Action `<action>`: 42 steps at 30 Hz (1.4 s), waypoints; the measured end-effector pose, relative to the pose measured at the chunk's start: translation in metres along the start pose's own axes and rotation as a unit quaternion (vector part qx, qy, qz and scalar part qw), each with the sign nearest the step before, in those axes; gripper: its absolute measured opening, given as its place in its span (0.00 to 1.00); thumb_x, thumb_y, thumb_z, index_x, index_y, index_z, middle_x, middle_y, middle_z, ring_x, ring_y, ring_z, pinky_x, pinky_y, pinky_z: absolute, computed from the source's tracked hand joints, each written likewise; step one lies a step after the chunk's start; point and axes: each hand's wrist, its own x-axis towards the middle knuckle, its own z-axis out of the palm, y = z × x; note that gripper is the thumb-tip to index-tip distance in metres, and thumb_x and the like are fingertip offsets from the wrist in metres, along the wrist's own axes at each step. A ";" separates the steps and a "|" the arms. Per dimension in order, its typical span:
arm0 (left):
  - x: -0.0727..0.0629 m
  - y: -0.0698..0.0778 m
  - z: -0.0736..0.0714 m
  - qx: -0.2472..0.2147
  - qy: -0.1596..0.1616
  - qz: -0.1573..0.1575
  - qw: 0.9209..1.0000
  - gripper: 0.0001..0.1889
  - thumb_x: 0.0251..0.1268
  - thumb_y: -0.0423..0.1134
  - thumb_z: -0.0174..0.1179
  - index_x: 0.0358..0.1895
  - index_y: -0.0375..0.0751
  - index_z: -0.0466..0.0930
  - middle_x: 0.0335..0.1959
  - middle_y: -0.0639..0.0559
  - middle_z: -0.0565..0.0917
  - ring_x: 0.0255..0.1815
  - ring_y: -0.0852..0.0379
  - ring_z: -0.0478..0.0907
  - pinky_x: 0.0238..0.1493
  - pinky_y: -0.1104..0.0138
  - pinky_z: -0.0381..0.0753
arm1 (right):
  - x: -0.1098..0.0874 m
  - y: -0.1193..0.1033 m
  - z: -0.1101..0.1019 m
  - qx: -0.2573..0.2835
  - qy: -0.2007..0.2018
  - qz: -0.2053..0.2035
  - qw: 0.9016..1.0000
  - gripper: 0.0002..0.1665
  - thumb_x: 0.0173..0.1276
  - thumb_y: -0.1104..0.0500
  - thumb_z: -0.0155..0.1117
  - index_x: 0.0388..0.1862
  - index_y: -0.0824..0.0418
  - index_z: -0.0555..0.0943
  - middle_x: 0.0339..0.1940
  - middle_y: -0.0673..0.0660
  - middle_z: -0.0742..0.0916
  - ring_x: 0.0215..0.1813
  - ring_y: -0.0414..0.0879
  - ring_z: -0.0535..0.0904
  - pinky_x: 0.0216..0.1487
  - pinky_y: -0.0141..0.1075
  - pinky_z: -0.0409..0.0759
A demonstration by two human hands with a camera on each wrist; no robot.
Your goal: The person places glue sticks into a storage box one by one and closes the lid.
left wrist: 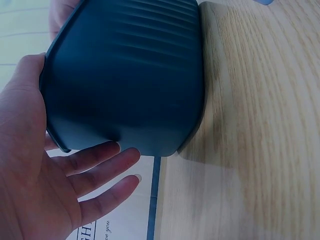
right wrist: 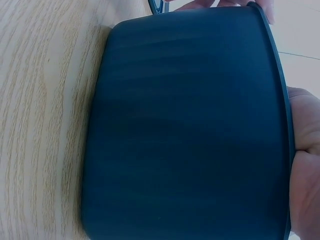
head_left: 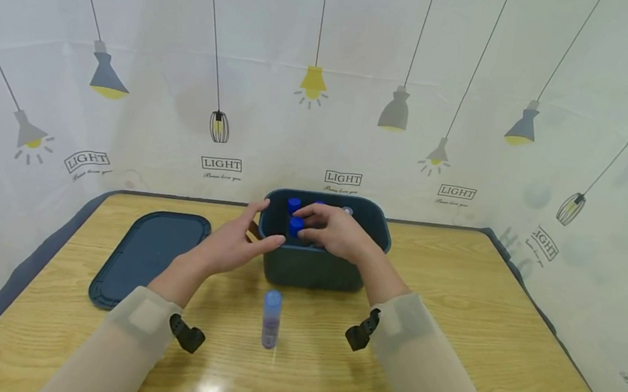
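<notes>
A dark teal plastic bin point(head_left: 314, 269) stands on the table with several blue-capped items inside. My right hand point(head_left: 339, 230) reaches over the near rim and pinches a blue cap point(head_left: 296, 226); the body below it is hidden by the bin wall. At the bin's left end, my left hand point(head_left: 231, 241) touches the rim with thumb and index finger spread. In the left wrist view its other fingers point(left wrist: 107, 175) extend loosely by the end wall. A small tube point(head_left: 271, 319) with a translucent blue top and purplish body stands in front of the bin.
A flat dark teal lid point(head_left: 152, 259) lies on the wooden table point(head_left: 465, 340) left of the bin. Behind the table hangs a pale backdrop point(head_left: 273, 38) printed with lamps. Inside the bin another blue cap point(head_left: 293, 205) and a whitish round top point(head_left: 348, 212) show.
</notes>
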 end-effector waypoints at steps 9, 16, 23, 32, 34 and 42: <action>-0.001 0.001 -0.001 -0.001 -0.001 -0.002 1.000 0.55 0.72 0.81 0.55 0.92 0.65 0.41 0.68 0.42 0.80 0.60 0.44 0.84 0.55 0.50 0.87 | 0.000 0.002 0.001 0.011 0.012 -0.001 1.000 0.23 0.82 0.55 0.70 0.72 0.46 0.83 0.66 0.56 0.88 0.55 0.50 0.90 0.61 0.48 0.90; -0.001 0.000 -0.001 0.002 -0.001 -0.004 1.000 0.55 0.72 0.81 0.55 0.92 0.64 0.41 0.68 0.41 0.80 0.61 0.43 0.84 0.56 0.50 0.87 | -0.001 0.002 0.001 0.017 0.027 -0.016 0.999 0.24 0.83 0.54 0.69 0.75 0.48 0.82 0.70 0.54 0.87 0.57 0.50 0.89 0.58 0.46 0.90; -0.002 -0.001 -0.003 0.002 -0.003 -0.004 1.000 0.55 0.72 0.81 0.55 0.92 0.65 0.40 0.68 0.41 0.80 0.60 0.43 0.84 0.55 0.50 0.87 | -0.001 0.002 0.002 0.033 0.055 -0.030 0.997 0.25 0.82 0.53 0.70 0.74 0.52 0.82 0.71 0.54 0.87 0.57 0.53 0.88 0.59 0.54 0.90; -0.001 0.001 -0.003 0.004 -0.001 -0.001 1.000 0.55 0.72 0.81 0.54 0.92 0.64 0.40 0.68 0.41 0.80 0.60 0.43 0.85 0.56 0.49 0.87 | -0.004 0.003 0.001 0.001 0.113 -0.048 0.992 0.22 0.82 0.52 0.70 0.72 0.50 0.84 0.67 0.51 0.90 0.48 0.49 0.88 0.48 0.42 0.90; -0.001 0.002 -0.002 0.004 0.000 -0.001 1.000 0.55 0.72 0.81 0.55 0.92 0.64 0.41 0.68 0.41 0.81 0.60 0.43 0.85 0.56 0.49 0.87 | -0.006 0.003 0.002 -0.004 0.133 -0.065 0.989 0.21 0.82 0.52 0.70 0.70 0.50 0.84 0.65 0.51 0.91 0.47 0.48 0.87 0.46 0.40 0.89; -0.001 0.003 0.000 0.004 0.003 0.002 1.000 0.55 0.73 0.80 0.55 0.92 0.63 0.42 0.67 0.41 0.81 0.59 0.44 0.85 0.56 0.49 0.87 | -0.012 0.003 0.005 -0.026 0.179 -0.147 0.972 0.18 0.82 0.57 0.69 0.66 0.57 0.86 0.59 0.57 0.93 0.46 0.50 0.88 0.45 0.41 0.87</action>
